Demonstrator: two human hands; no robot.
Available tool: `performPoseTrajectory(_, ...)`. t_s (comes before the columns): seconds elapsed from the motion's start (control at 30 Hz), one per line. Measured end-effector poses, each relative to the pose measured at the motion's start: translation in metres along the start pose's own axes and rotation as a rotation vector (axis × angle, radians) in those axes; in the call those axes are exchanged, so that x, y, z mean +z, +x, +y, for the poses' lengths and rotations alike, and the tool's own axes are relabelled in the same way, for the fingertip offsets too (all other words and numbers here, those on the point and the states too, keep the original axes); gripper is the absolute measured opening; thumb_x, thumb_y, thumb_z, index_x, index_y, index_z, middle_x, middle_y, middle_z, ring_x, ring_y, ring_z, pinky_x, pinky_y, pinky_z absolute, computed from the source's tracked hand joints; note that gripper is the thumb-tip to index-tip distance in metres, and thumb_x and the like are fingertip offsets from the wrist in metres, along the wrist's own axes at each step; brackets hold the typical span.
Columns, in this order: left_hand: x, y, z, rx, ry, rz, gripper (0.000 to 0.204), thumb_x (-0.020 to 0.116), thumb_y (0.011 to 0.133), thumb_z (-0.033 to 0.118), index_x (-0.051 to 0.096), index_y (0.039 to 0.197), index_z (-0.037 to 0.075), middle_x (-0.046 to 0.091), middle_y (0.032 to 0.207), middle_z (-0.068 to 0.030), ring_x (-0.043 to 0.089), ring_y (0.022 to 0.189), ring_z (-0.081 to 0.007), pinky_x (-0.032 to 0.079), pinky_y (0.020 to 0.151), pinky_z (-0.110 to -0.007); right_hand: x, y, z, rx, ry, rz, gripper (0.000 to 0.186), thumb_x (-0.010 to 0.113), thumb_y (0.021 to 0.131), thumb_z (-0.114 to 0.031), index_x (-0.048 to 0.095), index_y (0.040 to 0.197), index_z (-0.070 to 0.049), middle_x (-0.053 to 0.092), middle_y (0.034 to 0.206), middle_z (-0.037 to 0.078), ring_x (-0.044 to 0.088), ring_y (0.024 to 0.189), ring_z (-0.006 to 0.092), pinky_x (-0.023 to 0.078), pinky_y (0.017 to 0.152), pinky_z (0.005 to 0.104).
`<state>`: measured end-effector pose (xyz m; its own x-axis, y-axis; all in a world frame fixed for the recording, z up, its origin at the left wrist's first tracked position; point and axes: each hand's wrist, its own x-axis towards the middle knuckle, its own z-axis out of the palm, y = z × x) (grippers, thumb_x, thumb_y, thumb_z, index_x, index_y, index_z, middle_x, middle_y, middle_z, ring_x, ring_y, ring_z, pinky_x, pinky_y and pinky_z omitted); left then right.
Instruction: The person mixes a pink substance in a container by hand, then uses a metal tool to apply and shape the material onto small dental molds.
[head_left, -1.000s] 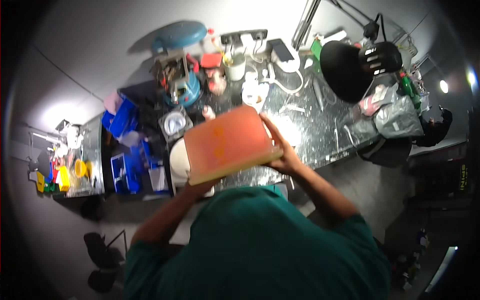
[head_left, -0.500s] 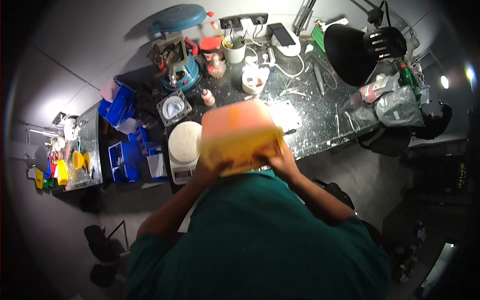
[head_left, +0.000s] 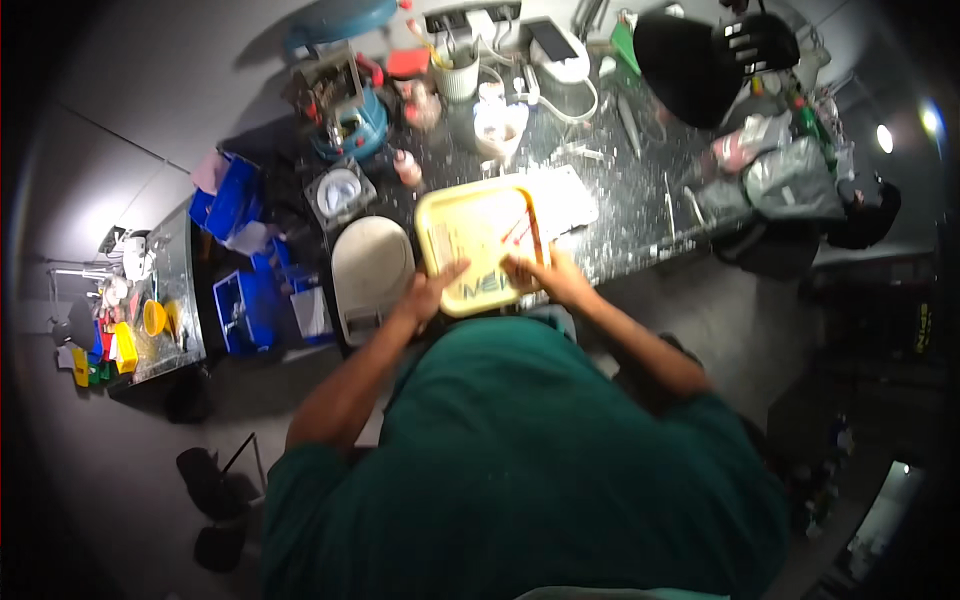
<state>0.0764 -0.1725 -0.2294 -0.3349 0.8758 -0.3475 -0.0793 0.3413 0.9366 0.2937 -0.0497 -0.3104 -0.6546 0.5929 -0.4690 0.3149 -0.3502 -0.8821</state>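
L hand (head_left: pixel 428 296) + R hand (head_left: pixel 562 281): fingers clamped on yellow tray (head_left: pixel 472 232); lifted, prob. not yet set on table (head_left: pixel 632 215).

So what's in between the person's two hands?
A yellow rectangular object: the head view shows the left hand holding its lower left side and the right hand its lower right.
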Motion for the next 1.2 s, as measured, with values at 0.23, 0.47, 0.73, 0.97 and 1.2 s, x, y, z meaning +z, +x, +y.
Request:
performPoseTrajectory(0.23,-0.015,0.01,-0.051,-0.245,-0.301,-0.203,0.048,0.066,0.098,0.034,0.06,0.131,-0.001,0.069,0.12,-0.0135,0.067,0.101,-0.0174,0.053,0.086,-0.029,0.007,-0.017,-0.019,0.017,-0.365,0.158,0.06,0.065,0.095,-0.048,0.057,0.134,-0.003,0.071,0.113,0.015,0.069,0.101,0.0254,0.052,0.091,0.0364)
performPoseTrajectory(0.47,-0.007,0.006,-0.078,-0.294,-0.343,-0.148,0.059,0.063,0.099,0.037,0.048,0.142,-0.001,0.061,0.132,-0.015,0.062,0.115,-0.0219,0.05,0.096,-0.031,-0.087,0.028,-0.055,-0.397,-1.356,0.219,0.125,0.091,0.058,-0.023,0.017,0.159,-0.026,0.023,0.161,0.018,0.022,0.148,0.0436,0.02,0.12,0.0587)
performPoseTrajectory(0.73,0.009,0.03,-0.074,-0.168,0.38,0.193,0.081,0.032,0.103,0.062,0.061,0.117,-0.012,0.066,0.106,-0.0328,0.062,0.108,-0.0448,0.047,0.092,-0.044,-0.125,0.082,-0.094,-0.324,-1.512,-0.077,0.132,0.094,0.053,-0.029,0.015,0.16,-0.026,0.036,0.153,0.021,0.028,0.145,0.0395,0.014,0.123,0.0555)
performPoseTrajectory(0.97,0.02,0.053,-0.068,0.009,-0.354,0.167,0.073,0.031,0.106,0.057,0.045,0.143,-0.004,0.055,0.14,-0.0162,0.052,0.127,-0.0208,0.039,0.107,-0.032,-0.129,0.093,-0.097,-0.176,-1.532,0.275,0.122,0.088,0.066,-0.027,0.012,0.16,-0.015,0.029,0.158,0.024,0.023,0.148,0.0426,0.012,0.12,0.0617)
performPoseTrajectory(1.2,0.001,0.115,-0.055,-0.018,-0.762,-0.155,0.099,0.019,0.095,0.077,0.057,0.132,-0.007,0.064,0.128,-0.02,0.061,0.118,-0.0271,0.042,0.108,-0.037,-0.015,0.098,-0.07,-0.753,-1.178,0.152,0.052,0.066,0.087,-0.031,0.06,0.126,0.004,0.063,0.122,0.022,0.059,0.117,0.0359,0.04,0.109,0.0415)
